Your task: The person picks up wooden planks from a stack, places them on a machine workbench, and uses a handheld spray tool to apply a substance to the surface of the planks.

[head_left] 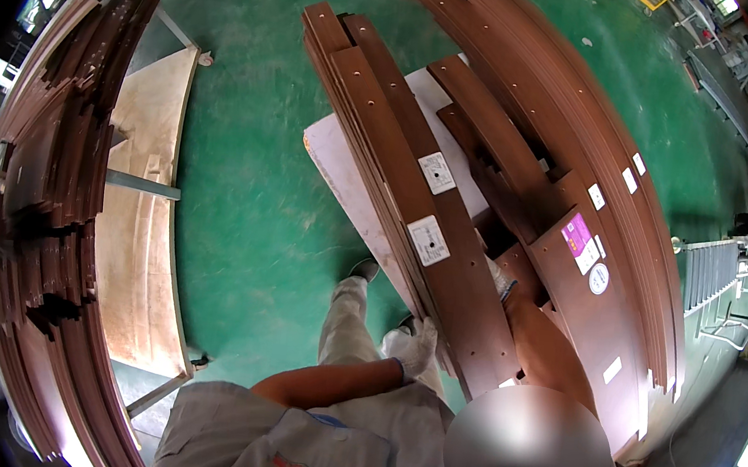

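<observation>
In front of me lies a stack of long dark brown boards [404, 135], with drilled holes and two white labels [429, 241] on top. My left hand [417, 349], in a pale knitted work glove, grips the stack's left edge near its close end. Across the stack, my right hand [500, 279], gloved too, holds the right edge; most of its fingers are hidden behind the board. More brown boards [490, 108] lie beside it to the right, one with a purple-and-white label [579, 238]. A pale flat panel [353, 171] shows beneath the stack.
At the left, a rack [144, 184] with a worn tan panel stands beside piled brown boards [59, 161]. Green floor [254, 155] runs between it and my stack. A long pile of brown boards [583, 100] curves along the right. Farther right is a roller conveyor [711, 272].
</observation>
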A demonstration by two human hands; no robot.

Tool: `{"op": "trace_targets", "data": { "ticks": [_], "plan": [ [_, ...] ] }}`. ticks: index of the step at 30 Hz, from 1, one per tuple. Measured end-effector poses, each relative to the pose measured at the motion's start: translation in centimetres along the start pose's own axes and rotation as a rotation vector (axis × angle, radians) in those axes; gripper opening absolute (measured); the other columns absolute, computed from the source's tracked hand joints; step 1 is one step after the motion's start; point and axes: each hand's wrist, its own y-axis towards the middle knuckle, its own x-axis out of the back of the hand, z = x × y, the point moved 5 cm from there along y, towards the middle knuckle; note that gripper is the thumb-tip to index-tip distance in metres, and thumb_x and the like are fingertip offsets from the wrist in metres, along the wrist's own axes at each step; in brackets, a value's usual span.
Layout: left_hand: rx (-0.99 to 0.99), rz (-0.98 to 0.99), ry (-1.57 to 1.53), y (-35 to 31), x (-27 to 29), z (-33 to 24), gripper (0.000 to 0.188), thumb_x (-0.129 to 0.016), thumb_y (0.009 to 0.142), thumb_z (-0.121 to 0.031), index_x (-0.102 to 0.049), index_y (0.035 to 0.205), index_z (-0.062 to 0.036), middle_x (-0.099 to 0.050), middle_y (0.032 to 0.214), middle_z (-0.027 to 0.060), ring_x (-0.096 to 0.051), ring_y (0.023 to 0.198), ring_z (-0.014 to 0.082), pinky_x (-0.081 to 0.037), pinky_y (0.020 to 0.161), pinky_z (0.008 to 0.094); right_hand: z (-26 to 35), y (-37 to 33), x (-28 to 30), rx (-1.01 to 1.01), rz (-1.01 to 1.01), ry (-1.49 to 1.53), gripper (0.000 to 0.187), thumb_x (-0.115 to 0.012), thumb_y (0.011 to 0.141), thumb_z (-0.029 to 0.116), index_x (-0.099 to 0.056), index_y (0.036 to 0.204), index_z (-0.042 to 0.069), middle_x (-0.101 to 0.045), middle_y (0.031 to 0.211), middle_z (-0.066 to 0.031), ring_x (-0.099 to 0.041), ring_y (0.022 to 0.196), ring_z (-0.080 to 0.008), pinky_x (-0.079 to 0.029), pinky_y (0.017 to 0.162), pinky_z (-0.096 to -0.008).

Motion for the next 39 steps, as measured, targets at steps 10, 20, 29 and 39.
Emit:
{"op": "trace_targets", "data": {
  "ticks": [10,20,29,39],
  "plan": [
    [-0.105,-0.236,-0.407,1.7,21.7,-17.7,0.091,-0.043,0.103,-0.066,-0.027,0.161,0.0025,-0.045,0.150,0.0355,-0.050,0.139,0.0422,-0.043,0.112,0.0413,6.6,10.3,-0.9,-0.066,-0.130,-0.089,0.064,-0.050,0.107,0.053,-0.048,0.150,0.006,-0.056,0.149,-0.0154,-0.056,0.132,-0.0271,-0.045,0.110,-0.0414],
    [-0.132,-0.493,-0.531,7.3,23.2,-20.9,0.098,-0.043,0.104,-0.055,-0.006,0.159,0.0163,-0.025,0.164,0.0352,-0.023,0.156,0.0438,-0.018,0.128,0.0400,7.4,18.4,-2.0,-0.186,-0.211,-0.175,0.060,-0.051,0.107,0.051,-0.053,0.146,0.005,-0.058,0.147,-0.0158,-0.057,0.131,-0.0268,-0.046,0.108,-0.0398],
    [-0.221,-0.650,-0.533,7.6,23.1,-19.4,0.090,-0.044,0.103,-0.046,-0.013,0.158,0.0173,-0.023,0.163,0.0382,-0.023,0.155,0.0461,-0.018,0.128,0.0428,8.7,20.0,-1.8,-0.209,-0.261,-0.252,0.057,-0.052,0.107,0.048,-0.056,0.143,0.004,-0.060,0.145,-0.0163,-0.058,0.130,-0.0264,-0.048,0.106,-0.0383],
    [-0.214,-0.482,-1.155,7.7,25.0,-19.0,0.081,-0.033,0.110,-0.051,-0.011,0.162,0.0060,-0.028,0.164,0.0240,-0.032,0.151,0.0327,-0.028,0.123,0.0374,7.2,24.8,-2.8,-0.190,-0.357,-0.388,0.054,-0.053,0.108,0.046,-0.060,0.140,0.003,-0.062,0.142,-0.0168,-0.060,0.129,-0.0261,-0.050,0.104,-0.0368]
  ]
}}
